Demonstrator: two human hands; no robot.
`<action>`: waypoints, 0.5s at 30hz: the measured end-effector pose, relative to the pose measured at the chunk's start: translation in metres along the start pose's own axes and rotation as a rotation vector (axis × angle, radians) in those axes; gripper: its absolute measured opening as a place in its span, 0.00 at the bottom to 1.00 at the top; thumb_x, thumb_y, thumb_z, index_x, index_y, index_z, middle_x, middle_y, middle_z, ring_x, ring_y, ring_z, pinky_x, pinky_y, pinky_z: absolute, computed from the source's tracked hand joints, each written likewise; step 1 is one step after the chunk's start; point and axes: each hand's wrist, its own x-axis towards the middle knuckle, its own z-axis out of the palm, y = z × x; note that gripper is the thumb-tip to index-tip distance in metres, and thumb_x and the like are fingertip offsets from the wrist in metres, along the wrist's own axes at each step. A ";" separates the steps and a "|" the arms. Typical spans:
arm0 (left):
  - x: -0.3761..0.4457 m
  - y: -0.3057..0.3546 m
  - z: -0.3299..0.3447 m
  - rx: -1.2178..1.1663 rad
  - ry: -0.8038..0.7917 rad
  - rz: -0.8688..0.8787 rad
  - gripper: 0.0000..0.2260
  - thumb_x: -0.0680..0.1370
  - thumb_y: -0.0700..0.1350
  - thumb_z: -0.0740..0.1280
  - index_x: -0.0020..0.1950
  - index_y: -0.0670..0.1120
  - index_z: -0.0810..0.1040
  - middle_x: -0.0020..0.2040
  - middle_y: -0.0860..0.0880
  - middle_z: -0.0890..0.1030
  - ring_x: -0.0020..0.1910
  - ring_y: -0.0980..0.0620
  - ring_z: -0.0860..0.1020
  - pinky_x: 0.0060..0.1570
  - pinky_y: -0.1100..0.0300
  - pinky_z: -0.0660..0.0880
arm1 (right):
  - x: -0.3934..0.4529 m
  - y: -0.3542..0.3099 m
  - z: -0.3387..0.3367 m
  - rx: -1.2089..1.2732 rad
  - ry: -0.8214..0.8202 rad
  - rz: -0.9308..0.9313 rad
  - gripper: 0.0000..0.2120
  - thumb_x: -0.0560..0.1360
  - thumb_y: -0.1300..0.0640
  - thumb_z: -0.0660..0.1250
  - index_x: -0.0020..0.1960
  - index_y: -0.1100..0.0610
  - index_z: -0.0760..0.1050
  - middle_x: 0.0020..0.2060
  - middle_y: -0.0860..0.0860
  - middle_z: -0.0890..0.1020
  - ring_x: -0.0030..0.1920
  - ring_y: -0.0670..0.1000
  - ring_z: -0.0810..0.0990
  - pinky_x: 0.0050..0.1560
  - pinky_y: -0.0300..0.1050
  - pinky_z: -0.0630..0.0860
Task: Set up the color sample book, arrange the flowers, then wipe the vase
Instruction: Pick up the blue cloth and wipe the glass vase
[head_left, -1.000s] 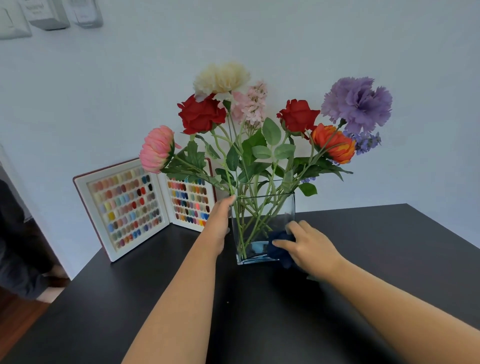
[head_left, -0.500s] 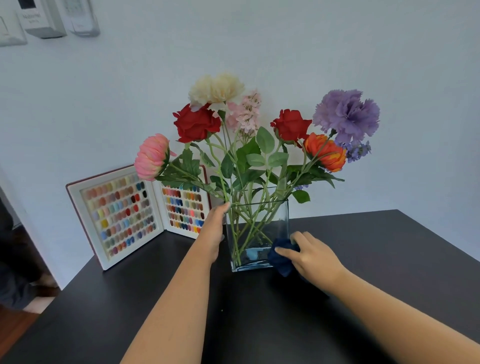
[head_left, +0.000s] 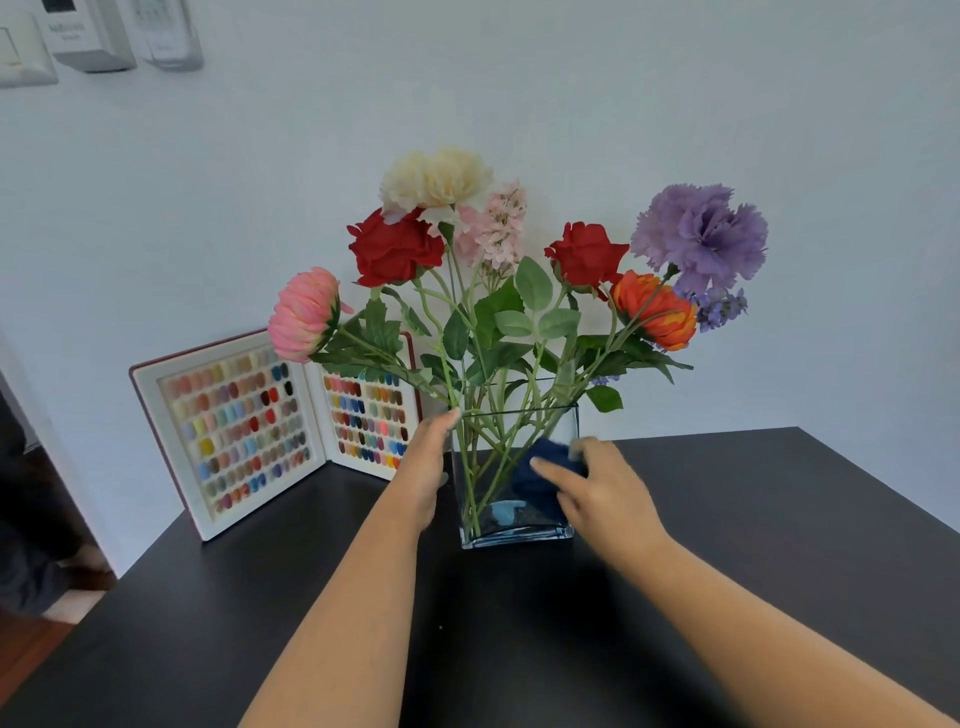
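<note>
A square clear glass vase (head_left: 491, 525) stands on the black table (head_left: 753, 519) and holds several artificial flowers (head_left: 519, 291) in red, pink, cream, orange and purple. My left hand (head_left: 423, 467) grips the vase's left side, thumb at the rim. My right hand (head_left: 605, 493) presses a dark blue cloth (head_left: 537, 480) against the front glass, near its right edge. The color sample book (head_left: 244, 426) stands open upright against the wall, behind and left of the vase.
A white wall runs close behind the table. Wall-mounted switch panels (head_left: 93, 36) sit at the top left. The table's left edge drops to a wooden floor (head_left: 26, 644), where part of a person in dark clothing shows.
My right hand has slid the blue cloth upward on the front glass, from the base toward the middle. My left hand stays on the vase's left side. The camera tilted slightly.
</note>
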 end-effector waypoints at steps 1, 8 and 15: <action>0.001 -0.001 0.000 -0.002 0.006 -0.002 0.38 0.62 0.70 0.65 0.69 0.55 0.71 0.69 0.54 0.74 0.69 0.53 0.68 0.70 0.44 0.61 | -0.007 -0.003 0.005 -0.031 -0.044 -0.055 0.25 0.59 0.67 0.79 0.55 0.56 0.83 0.40 0.60 0.78 0.35 0.59 0.76 0.27 0.48 0.75; 0.001 -0.002 0.001 -0.017 0.020 -0.007 0.30 0.65 0.68 0.65 0.64 0.57 0.73 0.66 0.56 0.73 0.66 0.55 0.68 0.68 0.46 0.63 | 0.005 -0.018 0.001 -0.088 -0.189 -0.171 0.21 0.62 0.56 0.80 0.54 0.53 0.83 0.40 0.52 0.79 0.36 0.53 0.78 0.31 0.46 0.75; 0.002 -0.001 -0.002 0.013 0.017 -0.010 0.30 0.67 0.68 0.65 0.66 0.58 0.69 0.65 0.56 0.68 0.64 0.57 0.65 0.64 0.49 0.63 | 0.057 -0.028 -0.023 -0.030 0.039 -0.041 0.22 0.64 0.68 0.77 0.56 0.58 0.83 0.38 0.62 0.76 0.35 0.62 0.75 0.27 0.47 0.70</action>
